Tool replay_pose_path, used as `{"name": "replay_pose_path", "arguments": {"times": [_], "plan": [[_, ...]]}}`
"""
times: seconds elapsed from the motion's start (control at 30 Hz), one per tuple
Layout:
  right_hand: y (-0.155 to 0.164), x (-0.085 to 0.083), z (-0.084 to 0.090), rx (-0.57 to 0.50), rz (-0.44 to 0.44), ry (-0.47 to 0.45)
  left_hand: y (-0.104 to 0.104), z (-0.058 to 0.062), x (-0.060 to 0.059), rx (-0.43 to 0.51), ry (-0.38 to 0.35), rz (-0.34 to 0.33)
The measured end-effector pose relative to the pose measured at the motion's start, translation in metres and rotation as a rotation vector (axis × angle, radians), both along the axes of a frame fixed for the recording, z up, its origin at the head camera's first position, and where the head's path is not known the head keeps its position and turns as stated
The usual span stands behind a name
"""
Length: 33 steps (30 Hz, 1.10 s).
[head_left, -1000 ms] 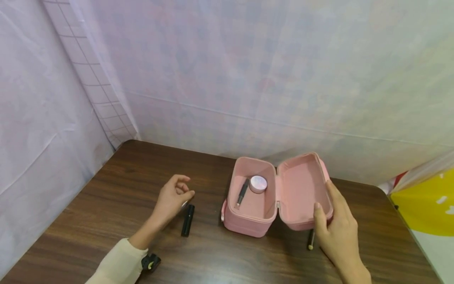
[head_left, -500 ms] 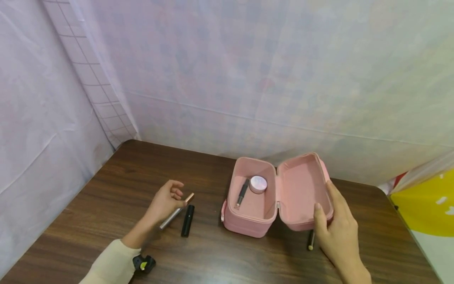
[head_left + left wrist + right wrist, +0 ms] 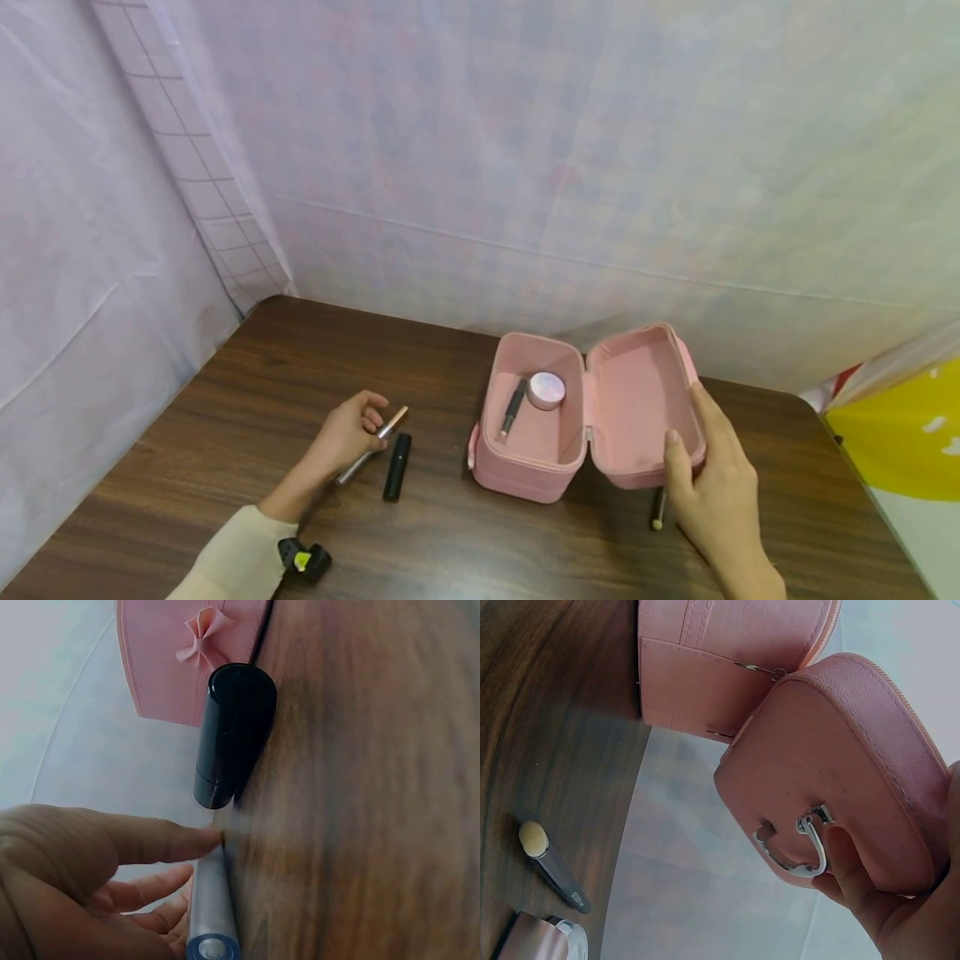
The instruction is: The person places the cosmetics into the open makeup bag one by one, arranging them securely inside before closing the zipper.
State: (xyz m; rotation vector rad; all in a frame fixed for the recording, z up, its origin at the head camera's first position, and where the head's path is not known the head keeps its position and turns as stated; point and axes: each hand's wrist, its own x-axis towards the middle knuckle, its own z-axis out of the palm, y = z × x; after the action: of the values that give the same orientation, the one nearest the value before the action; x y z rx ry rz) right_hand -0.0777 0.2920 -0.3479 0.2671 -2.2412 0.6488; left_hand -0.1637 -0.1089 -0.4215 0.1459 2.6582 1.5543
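A brown counter (image 3: 450,550) spanned the lower frame. Right of centre stood a pink case (image 3: 525,479), its lid (image 3: 637,400) held in the fingers of the right hand (image 3: 716,483). At lower left, the left hand (image 3: 341,433), thumb and fingers narrow, straddled a silver tube (image 3: 214,900); grip could not be determined. Just beside lay a black tube (image 3: 397,468); inside the case, a round compact (image 3: 546,390)

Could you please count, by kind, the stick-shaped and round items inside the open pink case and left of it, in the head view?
Slim sticks: 3 (glossy black cylinder, silver tube with gold end, dark stick with pinkish end)
Flat containers: 1 (pale-topped round container)
Total: 4
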Motion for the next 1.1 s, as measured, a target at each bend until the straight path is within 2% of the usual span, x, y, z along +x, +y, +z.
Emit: {"name": "replay_pose_path", "arguments": {"times": [0.13,0.33,0.63,0.87,1.1], "plan": [[0.000,0.000,0.000,0.001,0.004,-0.002,0.001,0.001,0.000,-0.054,0.020,0.016],[0.000,0.000,-0.001,0.000,0.018,-0.006,0.001,-0.002,-0.001,-0.052,0.000,0.070],[0.000,0.001,-0.001,0.001,0.016,-0.009,0.000,-0.002,0.000,-0.144,0.029,0.090],[-0.001,0.001,0.000,-0.004,0.015,-0.005,0.001,0.003,0.001,-0.260,0.055,0.114],[-0.001,-0.001,0.000,0.001,0.018,0.008,0.001,0.008,-0.002,-0.219,0.083,0.141]]}}
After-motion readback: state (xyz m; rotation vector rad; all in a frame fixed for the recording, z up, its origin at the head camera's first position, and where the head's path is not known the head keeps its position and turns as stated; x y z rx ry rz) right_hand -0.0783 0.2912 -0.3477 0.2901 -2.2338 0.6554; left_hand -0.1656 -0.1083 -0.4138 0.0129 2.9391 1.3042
